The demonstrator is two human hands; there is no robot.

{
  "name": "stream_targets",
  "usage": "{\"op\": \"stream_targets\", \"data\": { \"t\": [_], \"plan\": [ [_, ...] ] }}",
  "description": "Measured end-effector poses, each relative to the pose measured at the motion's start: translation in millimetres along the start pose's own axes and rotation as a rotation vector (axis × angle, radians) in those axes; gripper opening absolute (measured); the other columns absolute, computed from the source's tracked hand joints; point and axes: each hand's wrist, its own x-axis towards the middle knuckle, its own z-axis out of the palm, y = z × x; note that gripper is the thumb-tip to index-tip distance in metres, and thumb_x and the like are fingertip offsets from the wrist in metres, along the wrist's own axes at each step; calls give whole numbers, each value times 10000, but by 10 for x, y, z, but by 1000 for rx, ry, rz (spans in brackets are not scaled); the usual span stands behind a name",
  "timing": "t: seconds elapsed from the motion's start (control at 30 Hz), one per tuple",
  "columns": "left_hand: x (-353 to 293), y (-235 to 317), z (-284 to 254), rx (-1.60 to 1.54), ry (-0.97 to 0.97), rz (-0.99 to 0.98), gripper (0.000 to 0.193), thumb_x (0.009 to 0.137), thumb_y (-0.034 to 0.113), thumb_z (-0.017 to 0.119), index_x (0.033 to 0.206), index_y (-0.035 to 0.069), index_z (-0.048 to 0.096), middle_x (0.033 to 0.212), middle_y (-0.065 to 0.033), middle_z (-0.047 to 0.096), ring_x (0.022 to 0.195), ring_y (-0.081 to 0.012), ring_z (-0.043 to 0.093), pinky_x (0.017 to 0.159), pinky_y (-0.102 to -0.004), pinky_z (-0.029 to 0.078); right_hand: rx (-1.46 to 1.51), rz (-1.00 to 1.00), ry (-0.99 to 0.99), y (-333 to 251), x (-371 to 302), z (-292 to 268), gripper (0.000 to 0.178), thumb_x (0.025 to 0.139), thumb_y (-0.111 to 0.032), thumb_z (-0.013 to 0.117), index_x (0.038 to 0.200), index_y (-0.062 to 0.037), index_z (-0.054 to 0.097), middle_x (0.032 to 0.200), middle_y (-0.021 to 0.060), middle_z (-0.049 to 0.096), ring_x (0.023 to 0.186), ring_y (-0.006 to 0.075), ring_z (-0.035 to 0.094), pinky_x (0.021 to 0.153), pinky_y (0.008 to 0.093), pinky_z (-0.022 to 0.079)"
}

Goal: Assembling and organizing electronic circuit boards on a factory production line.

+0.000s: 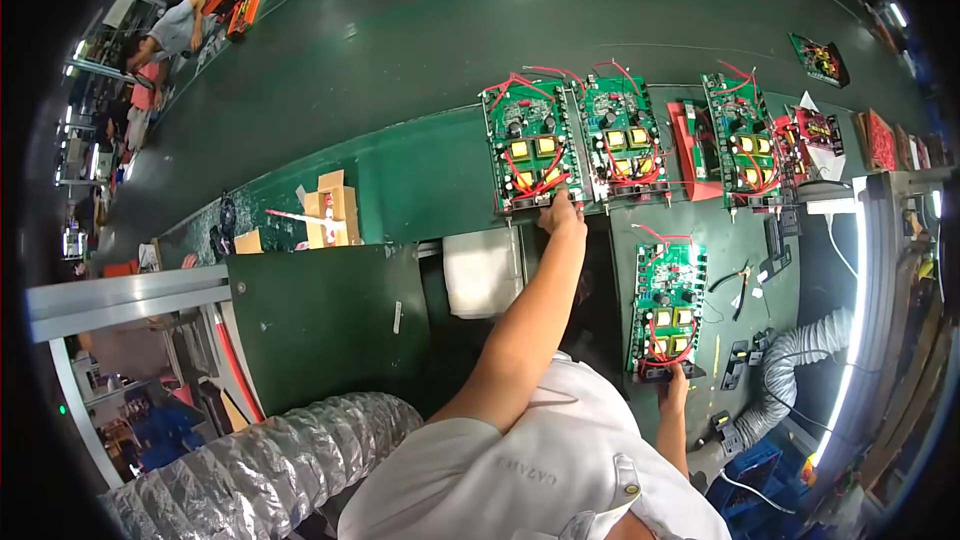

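My left hand (563,213) is stretched forward to the near edge of a green circuit board (530,125), the leftmost in a row on the bench. Its fingers are closed on the board's near right corner. Yellow transformers and red wires sit on that board. My right hand (674,392) grips the near edge of another green circuit board (668,285), which lies closer to me on the right; my thumb and fingers are partly hidden by its dark edge. Beside the left board lies a similar circuit board (622,130), and a further circuit board (738,135) is to its right.
Pliers (742,290) lie right of the near board. A silver flexible duct (800,355) and a bright light tube (855,310) stand at the right. Another foil duct (270,460) runs at lower left. An open cardboard box (335,210) sits left. People work far left.
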Motion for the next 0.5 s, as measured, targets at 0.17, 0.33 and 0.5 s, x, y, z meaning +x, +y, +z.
{"op": "stream_targets", "data": {
  "t": [0.17,0.33,0.5],
  "plan": [
    [88,75,65,-16,29,2,279,776,150,708,906,-52,566,862,-147,663,634,-224,646,431,-342,503,-72,31,36,-102,-144,91,244,819,-243,633,998,-77,631,899,23,633,762,160,633,618,311,509],
    [-80,222,65,-7,94,55,442,770,249,759,954,-94,550,1016,-200,628,760,-278,655,548,-379,566,-122,15,64,-90,-86,65,253,798,-278,639,963,-87,634,851,12,602,730,145,608,577,287,474],
    [6,844,-185,-111,-62,86,380,787,101,694,1094,-25,510,1061,-151,585,850,-297,627,744,-516,557,-91,-12,31,-54,-36,31,257,788,-288,651,955,-94,630,889,28,593,766,171,607,612,323,487]
  ]
}}
